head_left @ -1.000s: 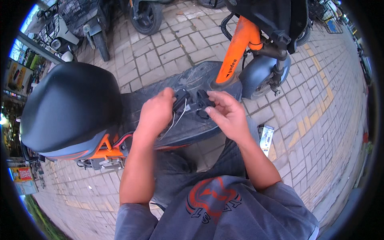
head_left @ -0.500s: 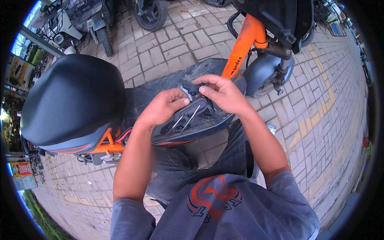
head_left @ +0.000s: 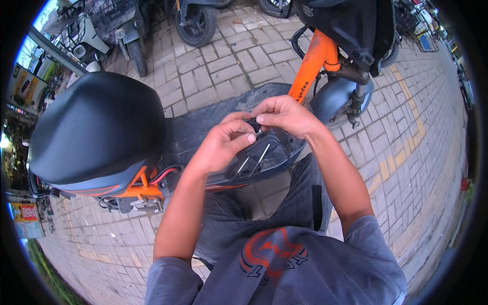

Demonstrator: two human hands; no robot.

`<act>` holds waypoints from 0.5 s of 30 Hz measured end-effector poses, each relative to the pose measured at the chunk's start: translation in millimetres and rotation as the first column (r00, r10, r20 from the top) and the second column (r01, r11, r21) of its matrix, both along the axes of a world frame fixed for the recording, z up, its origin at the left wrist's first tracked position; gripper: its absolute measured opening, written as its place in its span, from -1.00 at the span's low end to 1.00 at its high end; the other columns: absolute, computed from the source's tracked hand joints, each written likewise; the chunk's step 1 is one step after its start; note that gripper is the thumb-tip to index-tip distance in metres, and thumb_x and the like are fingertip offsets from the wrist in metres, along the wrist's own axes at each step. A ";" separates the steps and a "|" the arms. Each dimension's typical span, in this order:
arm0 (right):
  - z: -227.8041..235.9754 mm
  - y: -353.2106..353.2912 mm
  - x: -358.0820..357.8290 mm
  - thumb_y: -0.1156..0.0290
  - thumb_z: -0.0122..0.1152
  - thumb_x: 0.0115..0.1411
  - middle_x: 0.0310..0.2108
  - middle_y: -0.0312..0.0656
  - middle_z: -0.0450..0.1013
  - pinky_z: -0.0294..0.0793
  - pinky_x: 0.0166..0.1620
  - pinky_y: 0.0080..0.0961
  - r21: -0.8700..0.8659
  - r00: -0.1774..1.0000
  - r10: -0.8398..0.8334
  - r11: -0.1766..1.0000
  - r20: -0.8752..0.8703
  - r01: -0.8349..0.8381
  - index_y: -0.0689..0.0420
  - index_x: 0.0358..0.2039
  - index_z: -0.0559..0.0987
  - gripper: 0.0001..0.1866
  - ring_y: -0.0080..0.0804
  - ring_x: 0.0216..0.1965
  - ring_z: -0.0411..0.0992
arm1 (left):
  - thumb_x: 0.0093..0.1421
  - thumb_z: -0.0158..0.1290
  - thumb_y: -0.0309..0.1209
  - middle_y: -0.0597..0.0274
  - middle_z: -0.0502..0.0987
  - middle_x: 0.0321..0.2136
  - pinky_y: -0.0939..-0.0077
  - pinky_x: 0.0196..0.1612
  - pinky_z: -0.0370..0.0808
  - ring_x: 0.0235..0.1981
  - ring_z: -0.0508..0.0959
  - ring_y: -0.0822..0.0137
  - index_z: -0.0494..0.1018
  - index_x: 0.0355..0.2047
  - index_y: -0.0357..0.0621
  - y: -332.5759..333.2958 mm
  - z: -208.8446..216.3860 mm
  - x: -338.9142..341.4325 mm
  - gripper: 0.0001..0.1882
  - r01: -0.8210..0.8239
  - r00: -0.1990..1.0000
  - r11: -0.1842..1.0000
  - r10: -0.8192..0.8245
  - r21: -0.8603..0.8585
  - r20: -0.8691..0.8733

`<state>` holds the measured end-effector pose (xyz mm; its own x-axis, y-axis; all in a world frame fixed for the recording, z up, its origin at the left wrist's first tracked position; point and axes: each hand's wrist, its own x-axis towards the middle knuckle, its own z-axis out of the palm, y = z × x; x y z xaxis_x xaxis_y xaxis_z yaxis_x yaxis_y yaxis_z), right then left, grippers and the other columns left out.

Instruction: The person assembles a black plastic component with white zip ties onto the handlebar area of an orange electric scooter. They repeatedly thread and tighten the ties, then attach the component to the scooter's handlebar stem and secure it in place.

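Above the footboard [head_left: 190, 133] of a scooter, both my hands meet at a small black part [head_left: 255, 125], mostly covered by fingers. My left hand [head_left: 223, 142] is closed on its near left side, thumb and index finger pinching. From the right, my right hand [head_left: 284, 117] grips the same part between thumb and fingertips. Just below them, a dark angular plastic piece [head_left: 278, 144] rests on the footboard. Beside it are two thin bright metal rods, a longer one [head_left: 261, 159] and a shorter one [head_left: 243, 165].
The scooter's black seat [head_left: 96, 127] rises at my left. Its orange front tube [head_left: 312, 63] and front wheel cover [head_left: 338, 99] stand at the far right. Parked two-wheelers [head_left: 195, 23] line the back. My legs [head_left: 300, 188] are close to the footboard's near edge, over brick paving [head_left: 401, 168].
My left hand has moved right, closer to the right fingers. A silvery-grey piece visible earlier between the hands is now hidden. The whole view has shifted slightly.
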<state>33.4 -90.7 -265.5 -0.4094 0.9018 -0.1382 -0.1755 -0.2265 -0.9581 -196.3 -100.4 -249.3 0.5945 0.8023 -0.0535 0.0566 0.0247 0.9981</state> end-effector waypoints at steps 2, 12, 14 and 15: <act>-0.4 -0.9 -7.4 0.56 0.27 0.18 -0.31 -0.28 0.55 0.49 -0.21 -0.63 -0.004 0.999 -0.034 0.999 -0.003 0.034 0.27 -0.17 0.61 -0.81 -0.59 -0.28 0.48 | 0.24 0.14 -0.52 0.17 0.36 0.07 0.52 0.04 0.40 -0.05 0.44 0.44 0.54 -0.30 -0.30 1.7 0.2 0.6 -0.92 -0.002 1.000 1.000 0.002 -0.014 -0.008; -2.5 -44.4 -41.0 0.28 0.13 0.33 -0.21 -0.10 0.48 0.51 -0.14 -0.40 -0.080 0.556 -0.796 0.587 -0.239 0.806 0.28 -0.18 0.50 -0.73 -0.40 -0.22 0.47 | 0.26 0.15 -0.47 0.17 0.37 0.03 0.56 -0.04 0.43 -0.10 0.46 0.44 0.56 -0.26 -0.30 3.1 -9.6 11.7 -0.87 -0.249 0.965 0.969 0.247 0.008 0.093; -11.2 -63.5 -50.6 0.28 0.11 0.33 -0.10 -0.05 0.44 0.49 -0.02 -0.31 0.023 0.453 -0.833 0.471 -0.317 0.882 0.29 -0.17 0.49 -0.72 -0.34 -0.09 0.45 | 0.25 0.15 -0.48 0.14 0.35 0.04 0.59 -0.12 0.49 -0.15 0.50 0.46 0.56 -0.25 -0.34 4.0 -10.2 16.7 -0.86 -0.329 0.929 0.943 0.331 -0.039 0.164; -12.1 -75.4 -56.3 0.30 0.19 0.27 -0.03 -0.03 0.39 0.41 0.07 -0.32 0.247 0.532 -0.803 0.476 -0.269 0.844 0.27 -0.14 0.50 -0.71 -0.27 0.00 0.41 | 0.26 0.14 -0.48 0.14 0.34 0.03 0.57 -0.16 0.51 -0.18 0.50 0.46 0.55 -0.25 -0.33 5.3 -11.9 18.2 -0.86 -0.349 0.923 0.937 0.341 0.018 0.177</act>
